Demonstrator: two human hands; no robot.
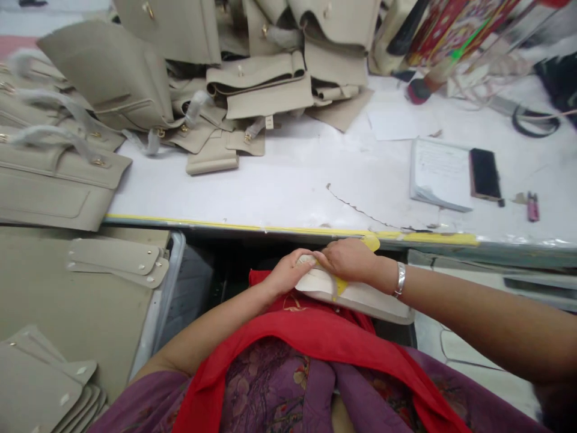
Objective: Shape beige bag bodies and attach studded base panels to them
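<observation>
A beige leather panel (pixel 360 299) with a pale inner side lies across my lap, below the table edge. My left hand (pixel 288 270) pinches its left end, thumb on top. My right hand (pixel 349 258) is closed right beside it, the two hands touching at the thumbs. Yellow parts of a tool (pixel 372 242) stick out above and below my right fist; its exact kind is hidden by the fingers. A red apron (pixel 288 325) is under the panel.
Beige handbags (pixel 49 180) and bag parts (pixel 265 90) crowd the white table's (pixel 279 186) left and back. A notepad (pixel 439 174), phone (pixel 485 173) and small pink item (pixel 532 207) lie right. Beige flaps (pixel 117 255) rest on a board at my left.
</observation>
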